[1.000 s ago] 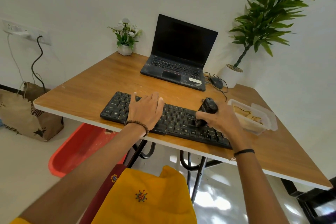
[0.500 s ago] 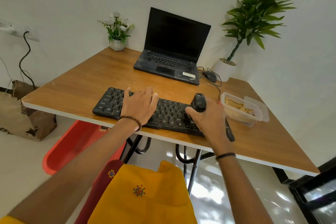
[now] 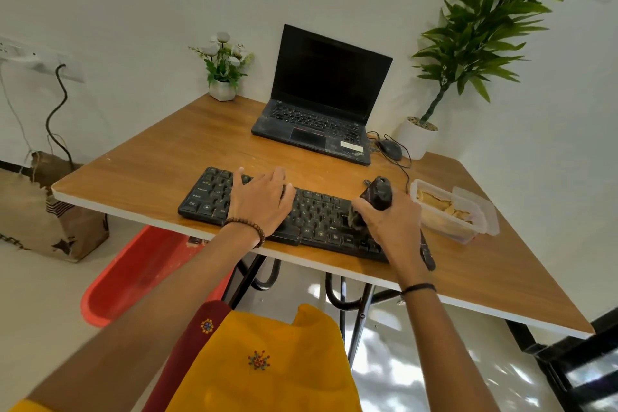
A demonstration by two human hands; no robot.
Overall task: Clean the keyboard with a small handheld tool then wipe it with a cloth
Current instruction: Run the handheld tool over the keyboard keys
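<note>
Right hand (image 3: 391, 221) fingers curled round black handheld tool (image 3: 378, 197), its bristle end down on keys at right part of keyboard (image 3: 317, 214). Left hand (image 3: 261, 201) flat, fingers spread and straight, pressing on keyboard's left half. Keyboard lies along near edge of wooden tabletop (image 3: 150, 160), slightly angled. Clear plastic container (image 3: 468, 227) just right of keyboard, tan contents, can't tell what. Open laptop (image 3: 321, 104) at the far side, screen dark; mouse (image 3: 389, 148) beside it on the right. Small flower pot (image 3: 222, 89) at far left corner, tall potted plant (image 3: 416, 137) at far right.
</note>
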